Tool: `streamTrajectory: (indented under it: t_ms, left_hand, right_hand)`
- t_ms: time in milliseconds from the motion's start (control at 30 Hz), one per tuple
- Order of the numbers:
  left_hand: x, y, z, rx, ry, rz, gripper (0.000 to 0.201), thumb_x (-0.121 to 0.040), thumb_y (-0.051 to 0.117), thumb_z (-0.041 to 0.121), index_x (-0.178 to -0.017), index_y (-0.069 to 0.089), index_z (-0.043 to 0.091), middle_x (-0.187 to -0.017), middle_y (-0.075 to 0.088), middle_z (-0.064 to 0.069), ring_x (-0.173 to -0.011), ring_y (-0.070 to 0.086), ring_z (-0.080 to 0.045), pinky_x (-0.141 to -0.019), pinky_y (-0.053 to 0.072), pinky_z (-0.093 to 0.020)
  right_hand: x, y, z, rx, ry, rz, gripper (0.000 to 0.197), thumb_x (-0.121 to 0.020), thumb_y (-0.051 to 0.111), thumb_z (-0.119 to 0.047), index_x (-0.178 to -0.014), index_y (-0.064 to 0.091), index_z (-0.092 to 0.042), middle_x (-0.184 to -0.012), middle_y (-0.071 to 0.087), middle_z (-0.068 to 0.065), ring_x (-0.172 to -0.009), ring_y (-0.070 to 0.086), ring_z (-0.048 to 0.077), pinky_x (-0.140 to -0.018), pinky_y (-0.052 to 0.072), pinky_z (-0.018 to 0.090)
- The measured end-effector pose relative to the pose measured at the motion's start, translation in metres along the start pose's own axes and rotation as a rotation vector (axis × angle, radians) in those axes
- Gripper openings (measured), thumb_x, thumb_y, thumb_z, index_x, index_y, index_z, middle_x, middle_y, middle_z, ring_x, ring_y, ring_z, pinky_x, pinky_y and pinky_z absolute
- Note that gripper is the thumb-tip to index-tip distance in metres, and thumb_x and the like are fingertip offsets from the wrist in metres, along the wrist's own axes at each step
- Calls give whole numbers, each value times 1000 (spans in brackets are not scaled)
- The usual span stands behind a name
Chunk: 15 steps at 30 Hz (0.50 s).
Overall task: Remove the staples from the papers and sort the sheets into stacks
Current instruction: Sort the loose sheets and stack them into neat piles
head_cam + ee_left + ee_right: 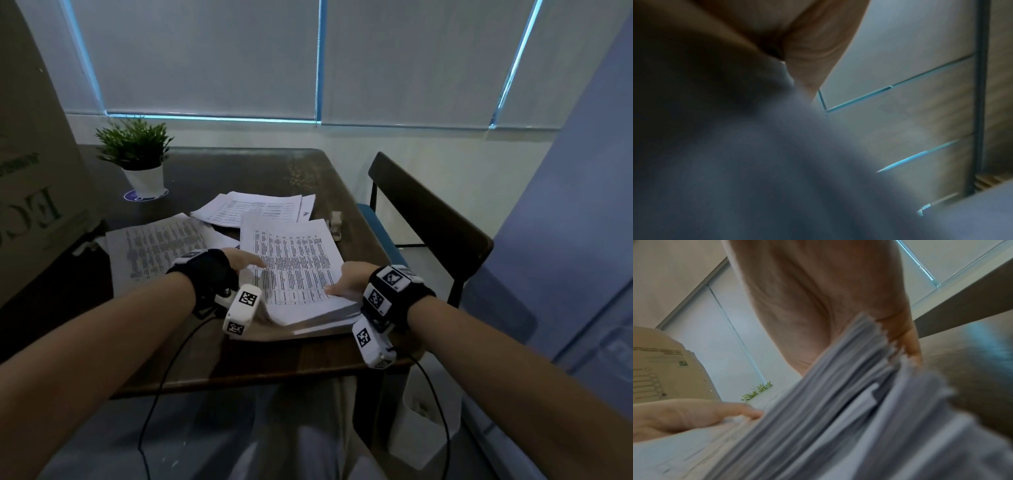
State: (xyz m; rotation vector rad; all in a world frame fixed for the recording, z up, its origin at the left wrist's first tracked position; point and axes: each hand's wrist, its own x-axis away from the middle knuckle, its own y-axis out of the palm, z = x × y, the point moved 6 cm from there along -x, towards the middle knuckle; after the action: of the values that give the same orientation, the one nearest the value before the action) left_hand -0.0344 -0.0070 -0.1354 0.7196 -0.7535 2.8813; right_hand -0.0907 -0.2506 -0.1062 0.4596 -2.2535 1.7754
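Note:
A thick stack of printed papers (pixel 298 270) lies on the dark wooden table (pixel 239 356), right in front of me. My left hand (pixel 239 262) rests on the stack's left side with a finger stretched flat over the top sheet. The sheets below it curl upward at the near left corner. My right hand (pixel 346 281) grips the stack's right edge (pixel 869 369), thumb on top and fingers (pixel 910 344) wrapped round the side. In the left wrist view only my palm (pixel 813 48) and blurred grey paper show. A small white tool (pixel 335 224) lies beyond the stack.
Loose printed sheets lie fanned at the back (pixel 253 209), and a single sheet (pixel 157 246) lies to the left. A potted plant (pixel 137 154) and a cardboard box (pixel 27 171) stand at the left. A chair (pixel 428 219) is on the right, with a white bin (pixel 428 411) below.

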Motion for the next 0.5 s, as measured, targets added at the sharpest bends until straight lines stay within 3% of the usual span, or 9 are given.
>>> streamTrajectory:
  t_ms: [100,167,267,333,400,467,500]
  left_hand:
    - [-1,4,0,96,25,21,50,-76,74,19,-119,57,2,-122,60,-20,-109,60,-39,-93,49,-54]
    - [13,6,0,192,73,54,44,-76,76,12,-115,59,0,-116,64,-20,-104,63,-38,-92,50,-53]
    - [52,8,9,333,251,104,42,-80,68,-3,-119,55,1,-115,64,-18,-101,64,-35,-91,50,-51]
    - [74,6,10,459,366,91,48,-80,64,-9,-121,47,10,-115,64,-14,-101,63,-33,-89,50,-52]
    - [95,0,16,534,483,39,56,-80,63,-7,-128,44,14,-115,65,-11,-102,65,-31,-87,51,-53]
    - [113,-12,30,551,592,5,58,-82,62,-4,-132,41,17,-116,65,-11,-102,66,-29,-83,54,-50]
    - [120,-20,40,542,653,26,55,-84,60,-2,-131,40,18,-115,65,-9,-100,67,-27,-79,57,-46]
  right_hand:
    - [-1,3,0,11,-18,3,55,-98,53,-45,-124,56,3,-125,63,16,-114,61,29,-94,48,36]
    - [0,4,2,-49,-20,-18,53,-96,57,-44,-123,56,2,-120,65,13,-111,61,27,-88,48,34]
    - [-4,4,15,-312,-13,-37,49,-88,69,-45,-109,62,-1,-91,64,3,-87,59,20,-76,42,28]
    - [-3,0,23,-598,3,13,66,-68,79,-60,-96,62,-2,-80,63,3,-76,58,17,-75,43,26]
    - [-6,2,21,-1103,-58,-25,90,-49,88,-59,-115,63,-3,-104,72,9,-98,67,23,-95,48,37]
    - [1,-13,4,-1444,-228,-86,84,-58,89,-42,-129,57,-10,-123,67,16,-115,63,35,-103,44,55]
    - [4,-27,-3,-1505,-297,-37,83,-60,88,-37,-132,55,-11,-125,66,17,-116,62,36,-103,44,58]
